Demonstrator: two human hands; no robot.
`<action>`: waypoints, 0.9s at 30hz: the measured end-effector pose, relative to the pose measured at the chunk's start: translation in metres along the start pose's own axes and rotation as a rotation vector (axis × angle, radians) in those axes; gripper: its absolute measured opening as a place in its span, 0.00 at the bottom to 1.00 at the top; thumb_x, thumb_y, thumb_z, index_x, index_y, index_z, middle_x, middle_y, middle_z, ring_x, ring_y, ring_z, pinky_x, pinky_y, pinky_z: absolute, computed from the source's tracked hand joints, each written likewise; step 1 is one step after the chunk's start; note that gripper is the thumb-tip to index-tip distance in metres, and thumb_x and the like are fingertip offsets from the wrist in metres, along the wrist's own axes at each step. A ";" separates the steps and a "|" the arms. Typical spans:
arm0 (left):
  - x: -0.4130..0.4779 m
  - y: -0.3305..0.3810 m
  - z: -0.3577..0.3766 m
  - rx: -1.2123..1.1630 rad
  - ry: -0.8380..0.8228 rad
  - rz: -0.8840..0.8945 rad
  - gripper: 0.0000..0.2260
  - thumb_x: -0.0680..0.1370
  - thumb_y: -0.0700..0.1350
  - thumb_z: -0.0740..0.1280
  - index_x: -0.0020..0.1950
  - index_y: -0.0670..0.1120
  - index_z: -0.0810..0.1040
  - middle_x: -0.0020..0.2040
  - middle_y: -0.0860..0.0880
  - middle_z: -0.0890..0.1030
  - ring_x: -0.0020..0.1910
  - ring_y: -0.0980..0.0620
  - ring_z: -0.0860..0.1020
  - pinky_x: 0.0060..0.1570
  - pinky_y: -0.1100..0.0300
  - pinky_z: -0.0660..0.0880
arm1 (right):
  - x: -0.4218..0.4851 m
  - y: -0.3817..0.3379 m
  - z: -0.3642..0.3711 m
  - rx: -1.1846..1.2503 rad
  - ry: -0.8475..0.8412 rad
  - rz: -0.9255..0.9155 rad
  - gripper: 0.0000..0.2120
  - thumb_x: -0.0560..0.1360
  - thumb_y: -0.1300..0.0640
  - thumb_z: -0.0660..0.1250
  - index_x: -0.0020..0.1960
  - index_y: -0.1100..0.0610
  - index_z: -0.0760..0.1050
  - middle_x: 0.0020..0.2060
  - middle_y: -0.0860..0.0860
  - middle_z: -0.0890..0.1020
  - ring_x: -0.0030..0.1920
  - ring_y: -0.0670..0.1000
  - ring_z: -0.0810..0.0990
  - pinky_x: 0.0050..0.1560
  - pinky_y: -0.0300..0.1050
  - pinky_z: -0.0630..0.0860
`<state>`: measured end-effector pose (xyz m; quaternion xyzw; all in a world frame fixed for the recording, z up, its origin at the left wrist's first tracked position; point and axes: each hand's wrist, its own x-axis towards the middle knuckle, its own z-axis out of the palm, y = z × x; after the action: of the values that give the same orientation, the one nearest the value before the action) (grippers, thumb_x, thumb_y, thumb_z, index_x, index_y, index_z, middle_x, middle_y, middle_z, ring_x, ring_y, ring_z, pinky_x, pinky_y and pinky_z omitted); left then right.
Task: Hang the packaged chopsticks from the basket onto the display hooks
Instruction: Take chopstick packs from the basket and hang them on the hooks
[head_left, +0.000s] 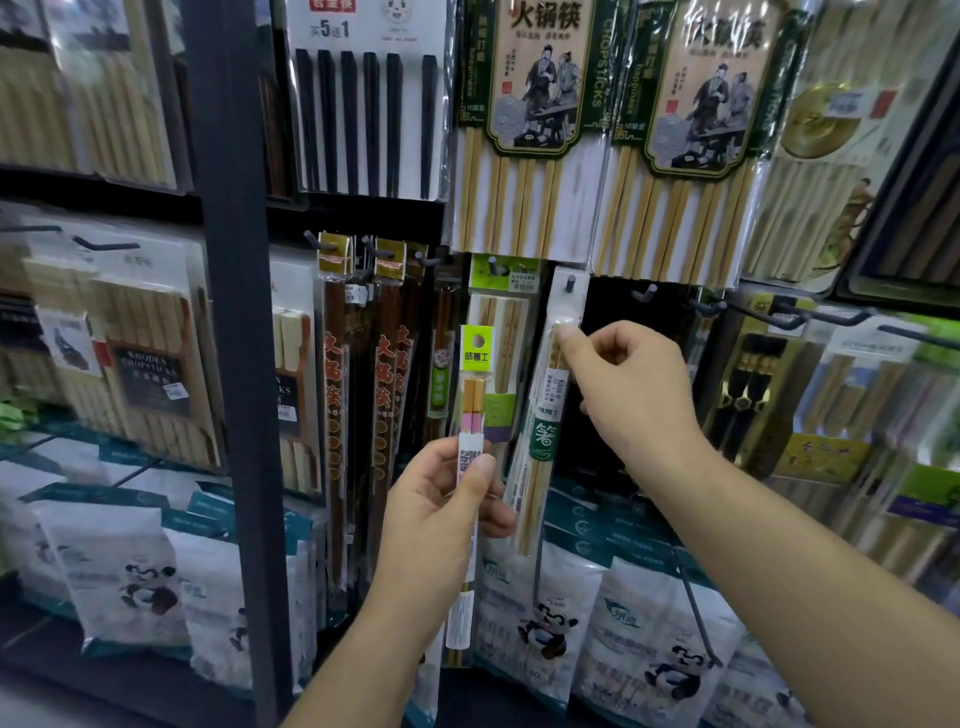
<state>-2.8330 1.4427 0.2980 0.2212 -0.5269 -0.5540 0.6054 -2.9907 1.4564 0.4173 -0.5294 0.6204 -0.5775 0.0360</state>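
My left hand (441, 514) grips a slim chopstick pack (474, 384) with a lime-green header, held upright in front of the display. My right hand (623, 387) pinches the top of a clear pack of bamboo chopsticks (543, 441) with a green label. That pack's clear header sits on a dark display hook (570, 283). The pack hangs tilted, its lower end swinging left. The basket is not in view.
Bare dark hooks (647, 293) stick out to the right of the hung pack. Dark-wood chopstick packs (384, 364) hang to the left, large bamboo packs (524, 130) above. White panda-printed bags (540, 623) stand on the shelf below. A dark upright post (234, 312) divides the shelving.
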 end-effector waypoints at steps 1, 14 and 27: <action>-0.001 0.000 0.000 0.003 -0.008 0.000 0.07 0.83 0.42 0.68 0.51 0.52 0.84 0.40 0.47 0.82 0.34 0.47 0.82 0.37 0.57 0.81 | -0.003 0.002 -0.003 0.000 0.006 0.014 0.18 0.77 0.40 0.69 0.39 0.54 0.78 0.32 0.48 0.81 0.36 0.52 0.82 0.39 0.50 0.80; -0.005 0.002 0.053 -0.055 -0.219 -0.035 0.05 0.82 0.41 0.69 0.52 0.49 0.83 0.37 0.47 0.81 0.31 0.50 0.79 0.34 0.55 0.81 | -0.027 0.006 -0.040 0.290 -0.219 -0.021 0.06 0.81 0.55 0.68 0.48 0.53 0.83 0.36 0.52 0.85 0.27 0.44 0.76 0.28 0.32 0.70; 0.006 -0.003 0.092 0.094 -0.239 0.110 0.09 0.85 0.47 0.65 0.55 0.58 0.84 0.44 0.44 0.81 0.43 0.59 0.79 0.43 0.68 0.77 | 0.015 0.005 -0.060 0.205 -0.139 -0.034 0.16 0.84 0.52 0.61 0.41 0.56 0.79 0.28 0.55 0.79 0.28 0.47 0.75 0.29 0.36 0.70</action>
<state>-2.9160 1.4654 0.3299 0.1523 -0.6320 -0.5172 0.5567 -3.0395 1.4853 0.4413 -0.5722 0.5451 -0.6003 0.1229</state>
